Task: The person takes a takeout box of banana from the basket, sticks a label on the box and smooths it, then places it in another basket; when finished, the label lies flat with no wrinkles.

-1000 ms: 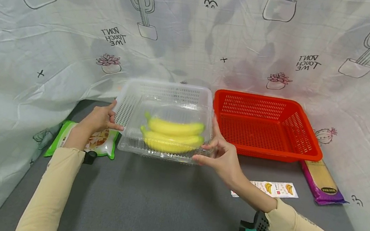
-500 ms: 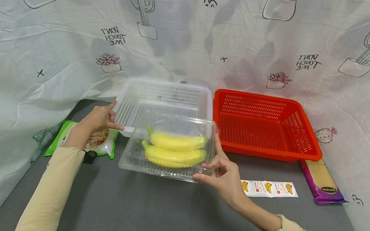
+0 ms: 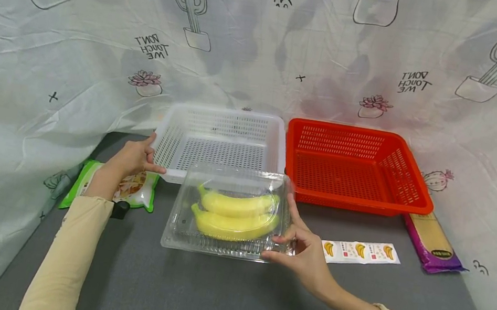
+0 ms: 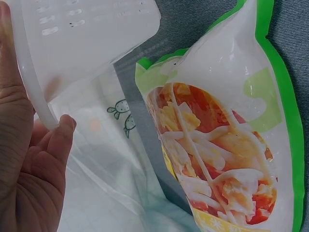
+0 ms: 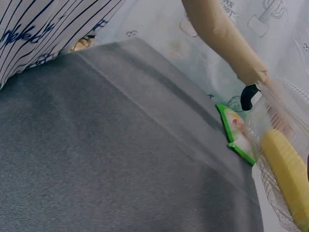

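My right hand grips the right side of a clear plastic clamshell box, thumb low at the front edge. Inside the box lie two yellow bananas. In the head view the box overlaps the front rim of a white plastic basket. My left hand holds that basket's rim at its left side; in the left wrist view its fingers wrap the rim. The right wrist view catches the box's edge with one banana showing through; my right hand is out of that view.
A red basket stands right of the white one. A green-edged food bag lies by my left wrist. A strip of banana-printed labels and a purple-and-yellow packet lie at right. A printed curtain hangs behind the grey table.
My right hand has drawn the clamshell box of bananas out of the white basket, toward me and slightly right. The left hand has stayed on the basket's rim.
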Demonstrator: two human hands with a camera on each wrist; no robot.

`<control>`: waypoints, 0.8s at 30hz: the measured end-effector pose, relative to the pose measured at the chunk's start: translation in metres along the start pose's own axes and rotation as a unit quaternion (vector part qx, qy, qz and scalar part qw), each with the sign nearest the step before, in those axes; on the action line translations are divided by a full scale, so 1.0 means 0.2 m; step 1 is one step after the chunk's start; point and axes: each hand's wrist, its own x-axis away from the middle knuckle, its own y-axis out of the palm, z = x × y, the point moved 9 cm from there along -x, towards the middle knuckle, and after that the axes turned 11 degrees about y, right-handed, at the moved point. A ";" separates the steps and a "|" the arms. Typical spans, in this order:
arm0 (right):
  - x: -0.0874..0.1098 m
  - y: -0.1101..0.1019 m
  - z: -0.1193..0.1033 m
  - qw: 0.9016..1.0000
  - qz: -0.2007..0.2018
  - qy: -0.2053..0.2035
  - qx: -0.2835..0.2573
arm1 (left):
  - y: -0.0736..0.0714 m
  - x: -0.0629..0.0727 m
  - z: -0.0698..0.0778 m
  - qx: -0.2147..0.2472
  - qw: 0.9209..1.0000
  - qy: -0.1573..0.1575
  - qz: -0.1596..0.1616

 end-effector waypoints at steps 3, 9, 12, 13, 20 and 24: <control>0.02 0.01 0.02 1.000 -0.004 -0.013 0.000 | 0.00 0.00 0.00 -0.002 1.000 0.002 -0.001; 0.05 0.02 0.10 0.999 -0.017 -0.028 -0.006 | -0.01 0.00 0.00 -0.001 1.000 -0.002 -0.003; 0.06 0.03 0.15 0.999 -0.020 -0.030 -0.011 | -0.01 0.01 0.00 0.003 1.000 -0.006 -0.005; 0.07 0.03 0.17 0.999 -0.019 -0.035 -0.010 | 0.00 0.01 0.00 0.003 1.000 -0.006 -0.005; 0.11 0.04 0.28 0.998 -0.013 -0.057 -0.023 | 0.00 0.01 0.01 -0.007 1.000 -0.003 -0.007; 0.13 0.04 0.32 0.997 -0.010 -0.071 -0.029 | 0.00 0.01 0.01 -0.007 1.000 -0.008 -0.006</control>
